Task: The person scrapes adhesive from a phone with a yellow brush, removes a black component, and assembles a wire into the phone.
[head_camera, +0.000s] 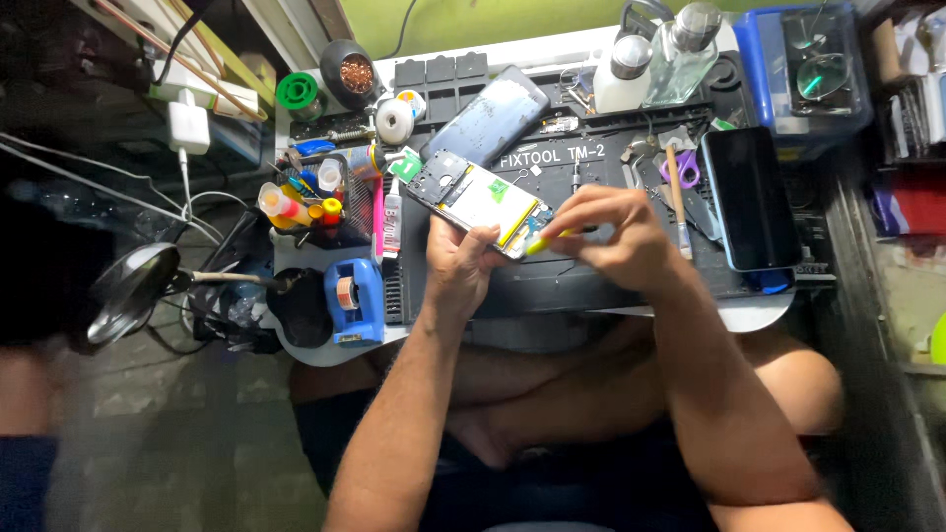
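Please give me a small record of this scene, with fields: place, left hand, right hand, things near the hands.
place: small dark work mat crowded with repair tools
left hand: left hand holds an opened phone with its back cover off, tilted
right hand: right hand pinches a thin yellow tool at the phone's lower end
near the hands: black phone lying flat to the right; blue tape dispenser to the left; purple scissors; clear bottle at the back
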